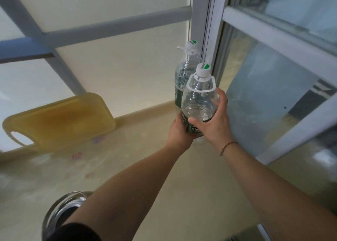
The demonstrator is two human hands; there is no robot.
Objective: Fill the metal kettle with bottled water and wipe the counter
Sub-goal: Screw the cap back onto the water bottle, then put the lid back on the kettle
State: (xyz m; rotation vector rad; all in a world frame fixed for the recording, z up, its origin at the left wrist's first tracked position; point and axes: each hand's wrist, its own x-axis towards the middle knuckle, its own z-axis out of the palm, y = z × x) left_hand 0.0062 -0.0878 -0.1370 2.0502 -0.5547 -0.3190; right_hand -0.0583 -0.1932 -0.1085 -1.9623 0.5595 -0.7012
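Both my hands hold a large clear water bottle [197, 102] with a white cap, white carry handle and dark green label, at the far corner of the beige counter [127, 167]. My left hand [179, 131] grips its lower left side and my right hand [215, 118] wraps its right side. A second, similar bottle [184, 71] stands just behind it against the window frame. The metal kettle [63, 208] sits at the near left, partly hidden under my left forearm.
A yellow plastic cutting board [60, 120] leans against the frosted window at the left. A glass sliding door with a white frame [273, 36] borders the counter on the right. Faint reddish stains mark the counter near the board.
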